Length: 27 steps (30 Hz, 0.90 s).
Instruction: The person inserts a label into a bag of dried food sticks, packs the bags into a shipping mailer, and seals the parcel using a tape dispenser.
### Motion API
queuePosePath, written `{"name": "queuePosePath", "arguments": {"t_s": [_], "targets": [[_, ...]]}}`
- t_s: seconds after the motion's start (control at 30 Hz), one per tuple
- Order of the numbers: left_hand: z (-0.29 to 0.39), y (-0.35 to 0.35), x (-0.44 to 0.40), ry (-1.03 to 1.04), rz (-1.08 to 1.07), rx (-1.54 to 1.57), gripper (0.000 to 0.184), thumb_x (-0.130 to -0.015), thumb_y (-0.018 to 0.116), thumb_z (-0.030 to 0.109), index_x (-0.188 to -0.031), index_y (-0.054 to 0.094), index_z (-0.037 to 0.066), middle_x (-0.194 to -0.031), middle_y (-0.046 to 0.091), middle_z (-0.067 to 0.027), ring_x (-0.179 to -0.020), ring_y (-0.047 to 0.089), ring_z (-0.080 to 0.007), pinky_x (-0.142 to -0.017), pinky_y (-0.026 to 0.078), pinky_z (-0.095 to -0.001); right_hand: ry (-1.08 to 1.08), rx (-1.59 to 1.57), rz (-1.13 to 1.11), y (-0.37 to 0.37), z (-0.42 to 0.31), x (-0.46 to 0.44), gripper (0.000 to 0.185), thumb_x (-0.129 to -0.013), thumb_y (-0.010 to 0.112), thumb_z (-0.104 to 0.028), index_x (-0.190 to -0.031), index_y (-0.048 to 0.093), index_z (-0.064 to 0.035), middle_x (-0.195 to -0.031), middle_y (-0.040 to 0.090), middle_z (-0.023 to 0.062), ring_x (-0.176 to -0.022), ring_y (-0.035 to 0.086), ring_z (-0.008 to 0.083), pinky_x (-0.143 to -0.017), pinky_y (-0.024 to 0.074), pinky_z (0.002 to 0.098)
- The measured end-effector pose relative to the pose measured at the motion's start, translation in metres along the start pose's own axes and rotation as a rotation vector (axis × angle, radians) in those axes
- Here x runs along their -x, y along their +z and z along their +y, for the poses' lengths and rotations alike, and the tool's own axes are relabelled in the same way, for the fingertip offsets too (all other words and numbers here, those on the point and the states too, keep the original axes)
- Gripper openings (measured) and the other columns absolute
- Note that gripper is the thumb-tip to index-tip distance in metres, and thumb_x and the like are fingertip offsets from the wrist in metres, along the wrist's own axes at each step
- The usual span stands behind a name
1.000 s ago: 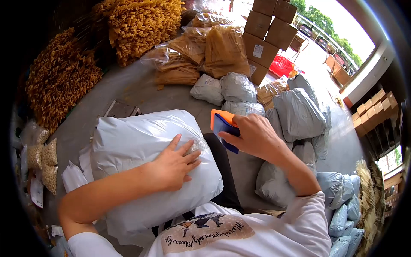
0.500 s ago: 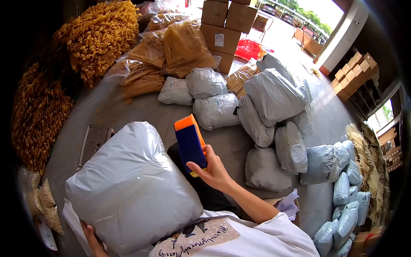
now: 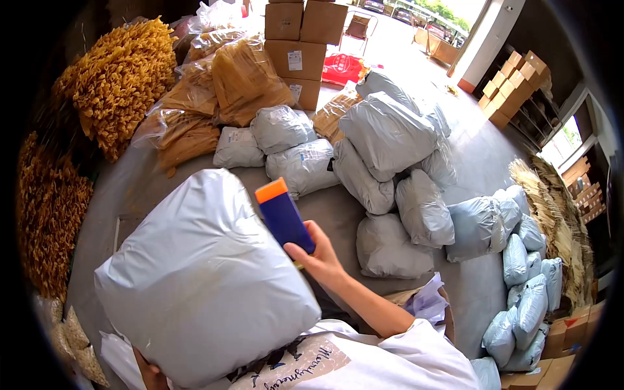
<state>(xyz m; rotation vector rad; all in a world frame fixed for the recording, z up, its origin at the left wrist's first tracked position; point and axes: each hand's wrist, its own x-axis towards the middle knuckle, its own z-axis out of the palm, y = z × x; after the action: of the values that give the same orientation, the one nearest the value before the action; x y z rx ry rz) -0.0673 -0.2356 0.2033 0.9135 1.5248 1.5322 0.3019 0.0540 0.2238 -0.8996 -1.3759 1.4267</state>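
Note:
A large, full grey-white plastic bag (image 3: 201, 279) leans tilted against my body at the lower left. My left hand (image 3: 151, 374) is at its lower left edge, fingers mostly hidden behind and under the bag. My right hand (image 3: 315, 253) is wrapped round a dark blue and orange tool (image 3: 285, 218), held upright just beside the bag's right edge. The tool's orange end points up and away from me.
Several grey bags (image 3: 390, 133) are piled ahead and right, with smaller pale blue bags (image 3: 530, 302) at lower right. Cartons (image 3: 296, 62), clear-wrapped tan bundles (image 3: 240, 78) and yellow-brown dried stacks (image 3: 123, 78) stand behind. An open box (image 3: 448, 315) holds purple-white wrapping.
My left hand has gone from the bag's top to its lower left edge, and the bag is tipped up. The right hand's tool has moved lower left. The view has shifted right.

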Motion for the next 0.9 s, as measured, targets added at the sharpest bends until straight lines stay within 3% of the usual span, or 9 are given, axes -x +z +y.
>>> {"name": "queuePosePath", "arguments": {"t_s": [0.07,0.13,0.3,0.4,0.43,0.47,0.57,0.73,0.9], "targets": [[0.029,0.054,-0.03,-0.08,0.045,0.069,0.126,-0.041,0.086,0.035,-0.141,0.018,0.002,-0.138,0.035,-0.0108,-0.127,0.033,-0.0265,-0.105,0.024,-0.0365,-0.043,-0.003,0.111,-0.045,-0.018,0.0,0.037,-0.081,0.067,-0.017,-0.106,0.046,-0.0002,-0.094,0.056,0.0022,-0.083,0.053,0.0074,-0.072,0.0441,0.0217],[0.04,0.107,-0.066,-0.03,-0.032,0.054,0.137,-0.028,0.089,0.028,-0.141,0.017,0.001,-0.136,0.036,-0.0104,-0.125,0.036,-0.0257,-0.104,0.026,-0.0361,-0.063,-0.148,0.292,-0.09,-0.051,0.008,0.04,-0.081,0.068,-0.016,-0.11,0.046,0.0007,-0.097,0.056,0.0041,-0.087,0.052,0.0082,-0.076,0.044,0.0228],[0.11,0.317,-0.14,0.291,-0.598,0.219,0.127,-0.051,0.088,0.02,-0.144,0.003,0.006,-0.136,0.036,-0.0174,-0.119,0.044,-0.0268,-0.102,0.033,-0.0374,-0.152,0.585,0.845,-0.269,-0.138,0.032,0.039,-0.088,0.054,-0.031,-0.108,0.055,0.0023,-0.092,0.058,0.0077,-0.082,0.052,0.0126,-0.075,0.0441,0.0259],[0.079,0.432,-0.15,0.517,-0.647,-0.006,0.108,-0.069,0.077,0.016,-0.143,-0.001,0.003,-0.142,0.026,-0.024,-0.131,0.029,-0.0309,-0.107,0.021,-0.0355,-0.351,1.064,1.014,-0.397,-0.18,0.046,0.046,-0.084,0.06,-0.037,-0.104,0.05,0.0022,-0.084,0.059,0.0104,-0.069,0.055,0.0163,-0.065,0.046,0.0282],[0.069,0.451,-0.152,0.65,-0.644,-0.151,0.106,-0.073,0.074,0.015,-0.143,-0.005,0.004,-0.143,0.022,-0.0262,-0.134,0.025,-0.0318,-0.108,0.019,-0.0353,-0.296,1.37,1.189,-0.403,-0.18,0.05,0.044,-0.085,0.059,-0.036,-0.102,0.046,0.0024,-0.084,0.06,0.0161,-0.073,0.057,0.0277,-0.066,0.0459,0.0353],[0.067,0.449,-0.151,0.652,-0.635,-0.152,0.106,-0.073,0.074,0.015,-0.143,-0.005,0.004,-0.143,0.022,-0.0262,-0.134,0.025,-0.0318,-0.108,0.019,-0.0353,-0.2,1.653,1.391,-0.408,-0.181,0.054,0.043,-0.086,0.058,-0.035,-0.1,0.043,0.0025,-0.085,0.061,0.0219,-0.076,0.059,0.0392,-0.068,0.0459,0.0423],[0.064,0.419,-0.145,0.414,-0.799,-0.112,0.105,-0.078,0.068,0.013,-0.141,-0.017,0.007,-0.14,0.028,-0.0278,-0.134,0.025,-0.0327,-0.108,0.017,-0.0358,-0.239,1.551,1.477,-0.386,-0.14,0.057,0.044,-0.086,0.057,-0.034,-0.1,0.037,0.0018,-0.086,0.061,0.024,-0.078,0.06,0.0404,-0.067,0.0452,0.047],[-0.003,0.275,-0.196,0.2,-0.032,-0.218,0.08,-0.083,0.058,0.001,-0.144,0.008,0.01,-0.128,0.048,-0.0151,-0.116,0.048,-0.0236,-0.095,0.039,-0.0341,-0.241,1.35,1.192,-0.385,0.004,0.014,0.047,-0.088,0.056,-0.037,-0.102,0.041,0.0053,-0.084,0.061,0.0245,-0.078,0.059,0.0401,-0.067,0.0448,0.0442],[-0.032,0.14,-0.164,0.15,0.418,-0.175,0.067,-0.083,0.053,-0.004,-0.141,0.022,0.009,-0.124,0.051,-0.0139,-0.11,0.05,-0.0203,-0.092,0.04,-0.0301,-0.039,1.301,1.177,-0.43,-0.008,-0.006,0.047,-0.086,0.059,-0.037,-0.096,0.052,0.0085,-0.073,0.062,0.021,-0.063,0.059,0.0361,-0.054,0.0451,0.0413]]}}
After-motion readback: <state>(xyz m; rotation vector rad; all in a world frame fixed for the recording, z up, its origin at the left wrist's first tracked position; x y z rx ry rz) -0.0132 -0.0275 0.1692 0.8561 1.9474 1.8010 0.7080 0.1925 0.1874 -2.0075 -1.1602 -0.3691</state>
